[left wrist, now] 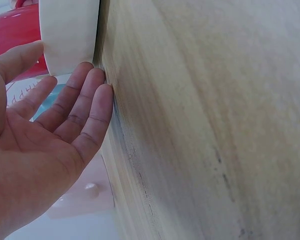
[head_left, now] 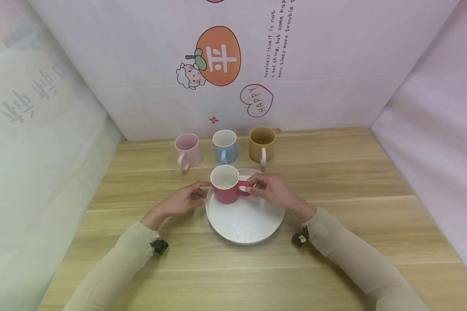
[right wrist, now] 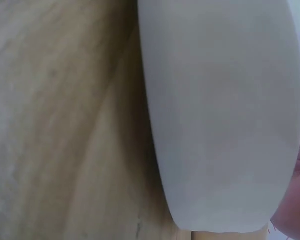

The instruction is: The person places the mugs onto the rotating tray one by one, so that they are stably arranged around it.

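A red mug (head_left: 226,195) with a white inside stands upright at the left part of a round white tray (head_left: 245,224). My right hand (head_left: 274,190) pinches the mug's handle between thumb and fingers, over the tray. On the other side, my left hand (head_left: 183,201) has its fingers extended at the tray's left rim, fingertips close to the mug. In the left wrist view that hand (left wrist: 50,130) lies palm up beside the tray's side wall (left wrist: 70,35). The tray wall (right wrist: 220,115) hides most of the right hand (right wrist: 295,200) in the right wrist view.
Behind the tray stand a pink mug (head_left: 190,155), a light blue mug (head_left: 226,152) and a mustard mug (head_left: 258,149) with a white handle. The wooden table (head_left: 233,280) meets a printed white cloth (head_left: 151,86) at the back, with white cloth on both sides.
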`<state>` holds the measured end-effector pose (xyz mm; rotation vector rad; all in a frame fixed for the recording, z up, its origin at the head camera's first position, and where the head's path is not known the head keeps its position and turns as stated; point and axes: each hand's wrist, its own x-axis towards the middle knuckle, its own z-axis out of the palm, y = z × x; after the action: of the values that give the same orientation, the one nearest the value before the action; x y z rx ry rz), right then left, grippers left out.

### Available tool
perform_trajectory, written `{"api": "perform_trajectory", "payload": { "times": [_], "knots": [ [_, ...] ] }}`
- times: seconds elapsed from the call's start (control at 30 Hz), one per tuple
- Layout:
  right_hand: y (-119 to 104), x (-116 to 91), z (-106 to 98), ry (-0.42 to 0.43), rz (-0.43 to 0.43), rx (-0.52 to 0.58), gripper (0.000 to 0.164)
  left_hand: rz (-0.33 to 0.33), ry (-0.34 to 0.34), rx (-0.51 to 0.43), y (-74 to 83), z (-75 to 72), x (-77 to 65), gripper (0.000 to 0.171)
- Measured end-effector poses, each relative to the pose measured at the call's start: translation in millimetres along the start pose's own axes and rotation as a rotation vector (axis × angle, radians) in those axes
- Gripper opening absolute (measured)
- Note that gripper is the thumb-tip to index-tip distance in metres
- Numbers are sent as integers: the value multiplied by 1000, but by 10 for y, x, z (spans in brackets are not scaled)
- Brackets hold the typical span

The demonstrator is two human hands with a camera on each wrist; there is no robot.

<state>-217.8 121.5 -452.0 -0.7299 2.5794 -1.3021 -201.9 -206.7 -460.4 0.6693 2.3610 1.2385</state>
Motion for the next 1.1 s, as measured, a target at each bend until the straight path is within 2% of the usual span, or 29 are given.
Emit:
{"api": "perform_trajectory", "payload": {
  "times": [0.2, 0.43, 0.7, 1.1],
  "knots": [
    [-6, 31, -33, -20, 24, 8, 14, -10, -5, 14, 3, -1, -4, 53],
    [34, 103, -80, -9, -32, 9, 17, 23, 3, 17, 14, -17, -3, 54],
    [82, 198, -156, 15, -65, -48, 18, -20, -1, 36, -3, -12, 1, 54],
    [112, 308, -253, 1, -116, -65, 23, 2, 1, 44, -11, 3, -5, 54]
  ]
}}
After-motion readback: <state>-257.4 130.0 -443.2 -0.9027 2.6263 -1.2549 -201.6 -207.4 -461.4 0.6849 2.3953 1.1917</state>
